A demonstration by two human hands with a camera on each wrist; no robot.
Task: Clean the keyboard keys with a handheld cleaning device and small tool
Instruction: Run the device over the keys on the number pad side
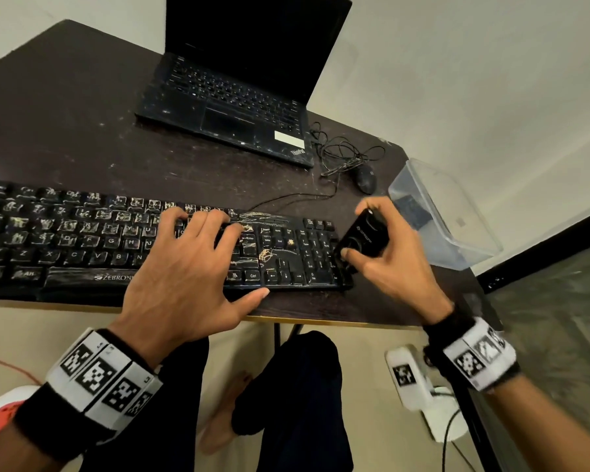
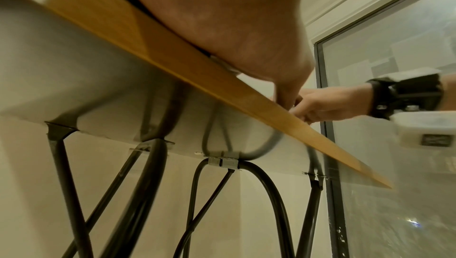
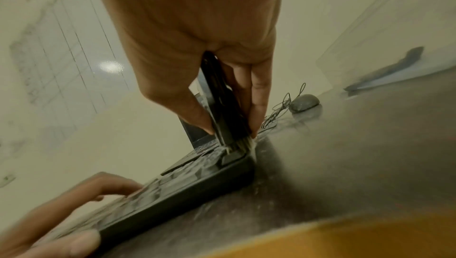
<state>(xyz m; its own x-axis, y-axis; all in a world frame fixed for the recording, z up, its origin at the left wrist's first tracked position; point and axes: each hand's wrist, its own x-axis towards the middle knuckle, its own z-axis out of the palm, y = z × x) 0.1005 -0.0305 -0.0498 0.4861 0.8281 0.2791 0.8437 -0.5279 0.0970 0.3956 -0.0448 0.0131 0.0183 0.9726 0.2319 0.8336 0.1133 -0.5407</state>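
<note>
A dusty black keyboard (image 1: 82, 240) lies along the front of the dark desk (image 1: 82, 114). My left hand (image 1: 191, 264) lies flat on its middle keys, fingers spread, thumb at the front edge. My right hand (image 1: 385, 253) grips a black handheld cleaning device (image 1: 363, 238) at the keyboard's right end. In the right wrist view the cleaning device (image 3: 222, 102) points down and its pale bristles (image 3: 240, 143) touch the keyboard's (image 3: 172, 194) far right corner. The left hand (image 3: 61, 213) shows at the lower left there. The left wrist view shows only my palm (image 2: 222, 18) above the desk edge (image 2: 172, 63).
An open black laptop (image 1: 239, 97) stands behind the keyboard. A wired mouse (image 1: 365, 178) with a tangled cable (image 1: 348, 151) lies to its right. A clear plastic box (image 1: 447, 212) sits at the desk's right corner. Black metal legs (image 2: 153, 194) run under the desk.
</note>
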